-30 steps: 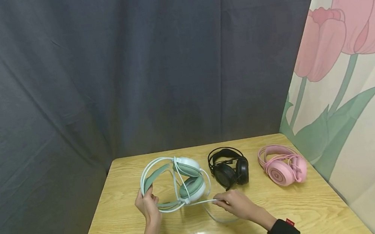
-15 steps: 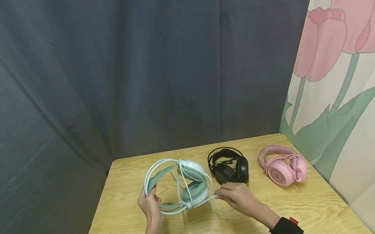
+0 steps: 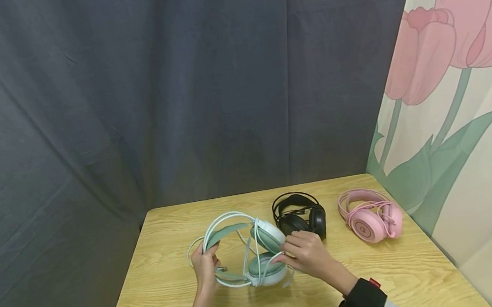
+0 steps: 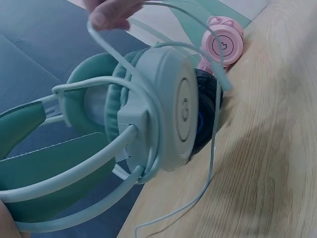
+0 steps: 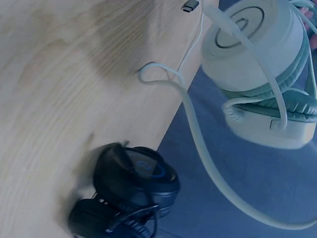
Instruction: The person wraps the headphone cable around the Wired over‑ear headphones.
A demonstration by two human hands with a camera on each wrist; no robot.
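Observation:
Mint-green and white headphones (image 3: 266,236) are held up over the table, their ear cups toward the right. My left hand (image 3: 205,268) grips them by the headband. Close against the ear cups, my right hand (image 3: 307,254) pinches the pale cable (image 4: 106,45), which loops up to the fingertips in the left wrist view. Several turns of cable lie around the ear cups and across the headband. A loose length hangs to the tabletop, and a USB plug (image 5: 190,5) shows in the right wrist view.
Black headphones (image 3: 295,225) lie on the wooden table (image 3: 161,290) just behind my right hand. Pink headphones (image 3: 370,220), wrapped in their own cable, sit farther right. A dark curtain (image 3: 222,86) hangs behind the table, and a tulip-patterned wall covering (image 3: 466,177) borders the right side.
The mint-green headphones and my left hand have shifted right and tilted. My right hand has first risen, then come in close to the ear cups with the cable, shortening the stretch between them.

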